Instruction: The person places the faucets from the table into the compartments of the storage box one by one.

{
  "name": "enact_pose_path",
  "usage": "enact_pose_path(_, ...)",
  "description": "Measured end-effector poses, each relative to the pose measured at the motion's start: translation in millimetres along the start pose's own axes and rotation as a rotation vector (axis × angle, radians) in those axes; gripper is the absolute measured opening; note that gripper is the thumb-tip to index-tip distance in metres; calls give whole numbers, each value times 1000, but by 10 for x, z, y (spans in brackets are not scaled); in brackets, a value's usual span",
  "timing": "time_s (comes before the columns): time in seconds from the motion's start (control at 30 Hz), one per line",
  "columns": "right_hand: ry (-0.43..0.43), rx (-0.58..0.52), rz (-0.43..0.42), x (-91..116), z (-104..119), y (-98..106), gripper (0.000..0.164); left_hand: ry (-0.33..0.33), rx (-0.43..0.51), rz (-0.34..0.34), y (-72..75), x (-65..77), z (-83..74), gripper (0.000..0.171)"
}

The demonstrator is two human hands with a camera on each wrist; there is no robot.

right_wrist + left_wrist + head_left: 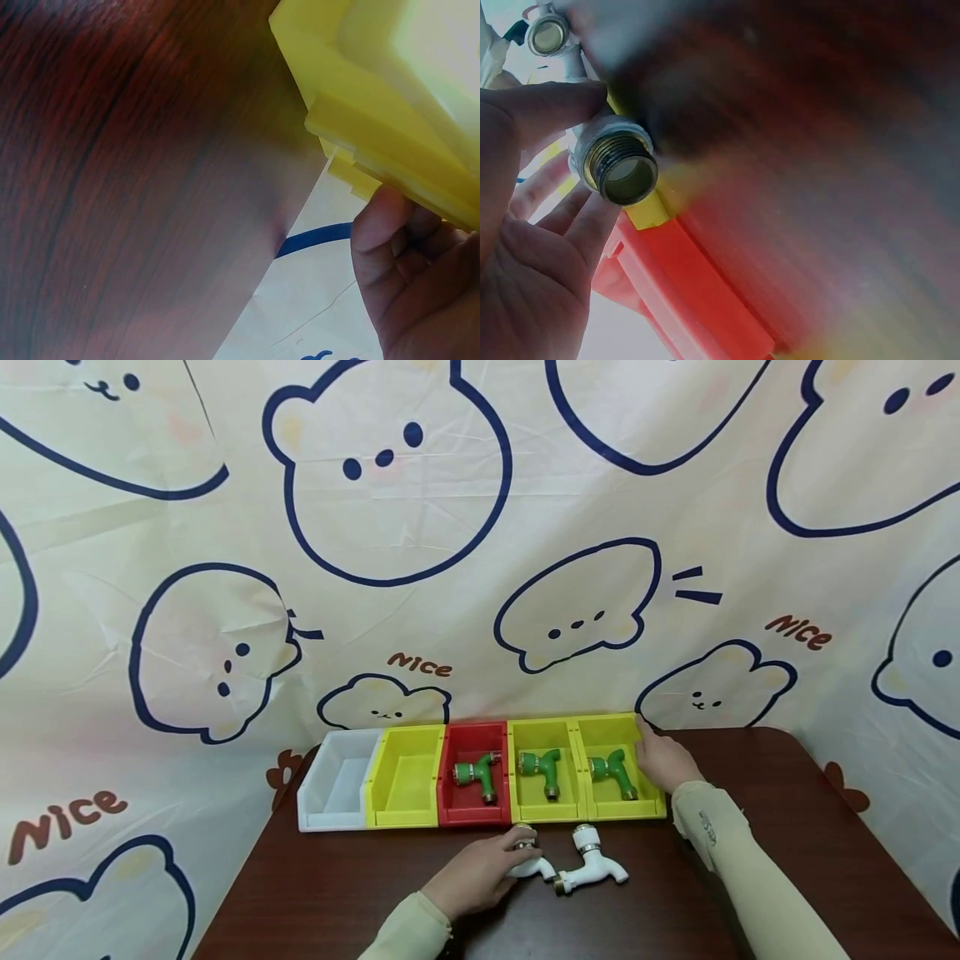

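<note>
My left hand grips a white faucet over the table, in front of the red bin. In the left wrist view the faucet's threaded brass end faces the camera, between thumb and fingers. Just to the right lies a second white faucet on the table. My right hand holds the outer side wall of the rightmost yellow bin, near its back corner. In the right wrist view the thumb is against the bin's edge; some fingertips are hidden.
Green faucets lie in the red bin, the middle-right yellow bin and the rightmost one. Left of the red bin stand another yellow bin and a white bin. Behind the brown table hangs a patterned cloth.
</note>
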State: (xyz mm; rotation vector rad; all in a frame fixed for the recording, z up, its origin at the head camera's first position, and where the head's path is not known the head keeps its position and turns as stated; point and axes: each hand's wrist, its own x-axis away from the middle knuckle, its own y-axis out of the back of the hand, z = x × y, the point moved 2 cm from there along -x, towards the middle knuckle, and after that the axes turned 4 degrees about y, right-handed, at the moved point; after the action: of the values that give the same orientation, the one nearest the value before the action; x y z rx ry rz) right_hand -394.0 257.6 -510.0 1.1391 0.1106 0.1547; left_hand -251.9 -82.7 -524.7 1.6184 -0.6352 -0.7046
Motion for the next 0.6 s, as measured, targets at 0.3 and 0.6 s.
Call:
enact_pose_path(0.3,6,-5,-11,3,-25,-9,61,-49,-64,6,-10,-54,-27,50)
enact_pose_path(0.6,0,-7,-10,11,-9,-8,61,-37,-103,-30,26,-31,-97,44)
